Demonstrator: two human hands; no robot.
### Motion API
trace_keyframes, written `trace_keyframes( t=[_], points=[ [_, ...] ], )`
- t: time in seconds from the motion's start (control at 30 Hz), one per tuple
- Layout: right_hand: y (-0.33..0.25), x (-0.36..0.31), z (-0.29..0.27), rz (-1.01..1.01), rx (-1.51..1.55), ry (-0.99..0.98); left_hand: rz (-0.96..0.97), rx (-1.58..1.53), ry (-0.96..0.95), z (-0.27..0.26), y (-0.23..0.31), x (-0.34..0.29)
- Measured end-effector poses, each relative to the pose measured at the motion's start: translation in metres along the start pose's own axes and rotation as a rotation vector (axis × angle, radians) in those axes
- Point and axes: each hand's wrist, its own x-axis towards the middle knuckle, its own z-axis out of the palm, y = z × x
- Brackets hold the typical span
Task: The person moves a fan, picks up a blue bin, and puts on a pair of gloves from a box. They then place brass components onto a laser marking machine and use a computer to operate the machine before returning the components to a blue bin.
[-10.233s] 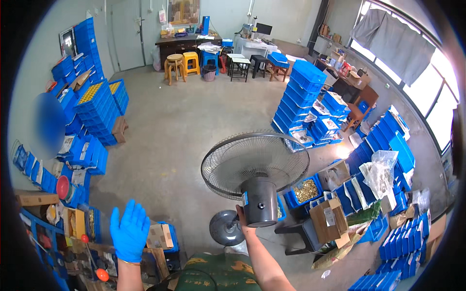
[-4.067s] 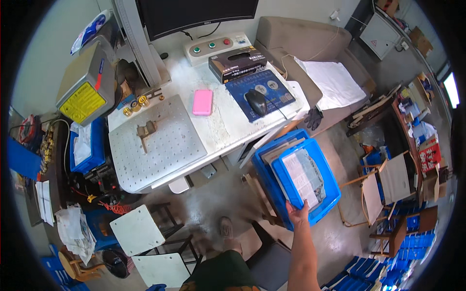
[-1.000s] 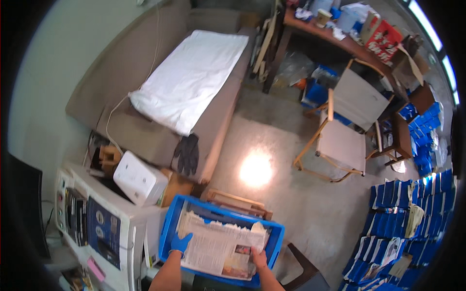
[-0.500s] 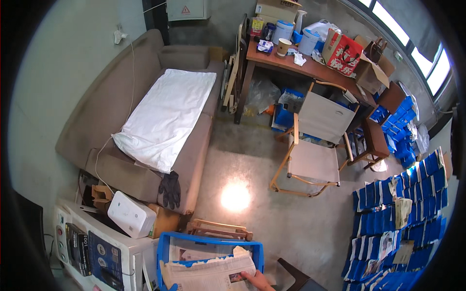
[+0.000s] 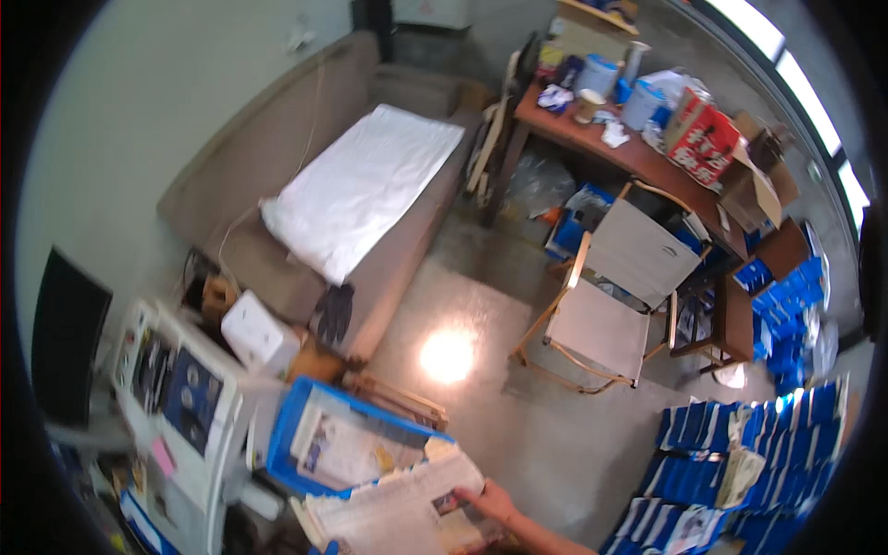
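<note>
While the right hand (image 5: 490, 502) pinches ragged newspaper (image 5: 398, 518), a blue crate (image 5: 277, 450) gapes behind it

Where the pale newspaper meets the bare right hand, the grip is closed on its right edge, beside a small dark printed picture. The newspaper is thin and creased, its far edge torn into an uneven cream fringe; in this view it overlaps the crate's near rim, on the person's side. Only a sliver of the left hand (image 5: 329, 548), in a blue glove, shows at the lower border by the newspaper, so how far its grip is open I cannot tell.

The crate is a smooth, plastic-looking rectangle, with more printed paper (image 5: 356, 449) lying in it. Just beyond it is a wooden frame (image 5: 407, 398) of narrow bars. To the left, a white surface (image 5: 236, 407) bears a flat dark-blue mat (image 5: 192, 398); a round-cornered white box (image 5: 259, 333) sits just beside.

Farther off, a dull brown sofa (image 5: 213, 199) carries a wrinkled white cloth (image 5: 365, 190) and a limp dark glove (image 5: 335, 310). A folding chair (image 5: 601, 319) of taut pale fabric and wood stands right of it.
</note>
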Motion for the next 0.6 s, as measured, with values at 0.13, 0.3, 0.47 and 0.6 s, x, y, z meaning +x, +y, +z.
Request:
trace_keyframes(
  t=[0.13,0.3,0.47,0.6],
  points=[
    [0.035,-0.005,-0.065,-0.058,0.032,-0.086,-0.073,-0.107,-0.044,0.069,-0.010,-0.048],
    [0.103,0.009,-0.121,-0.060,-0.090,0.068,-0.148,-0.347,-0.065,0.174,-0.100,-0.058],
    [0.110,0.035,-0.173,-0.107,-0.178,-0.066,-0.183,-0.317,0.169,0.279,-0.134,-0.104],
    [0.128,0.068,-0.197,-0.252,-0.194,-0.115,-0.281,-0.486,0.094,0.319,-0.103,-0.120]
  ],
)
